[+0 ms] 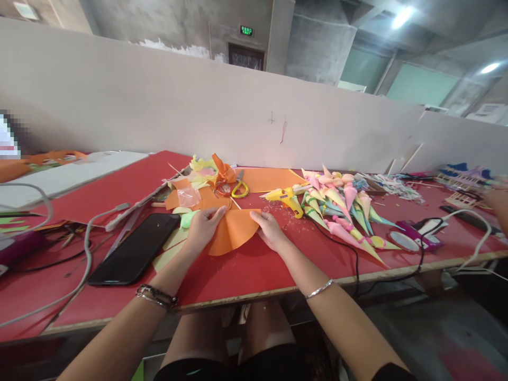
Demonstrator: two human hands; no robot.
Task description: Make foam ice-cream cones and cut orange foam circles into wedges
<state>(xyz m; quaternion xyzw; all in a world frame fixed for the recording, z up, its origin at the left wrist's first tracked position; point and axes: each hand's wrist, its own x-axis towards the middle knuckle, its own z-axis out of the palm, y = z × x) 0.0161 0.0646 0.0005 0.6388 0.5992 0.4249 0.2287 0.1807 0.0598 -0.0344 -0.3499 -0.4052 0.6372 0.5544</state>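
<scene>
Between my two hands a fan-shaped sheet of orange paper is held, its straight edge away from me and its curved edge toward me. My left hand pinches the left corner with the thumb on top. At the right corner my right hand grips it between thumb and fingers. The sheet bends slightly above the red table. Just beyond it lie yellow-handled scissors and orange paper scraps. A yellow glue gun rests to the right of the scissors.
Several pastel paper cones are heaped right of the glue gun, whose black cable hangs over the table's front edge. A black phone lies left of my hands. A white partition stands behind. Another person's hand shows at far right.
</scene>
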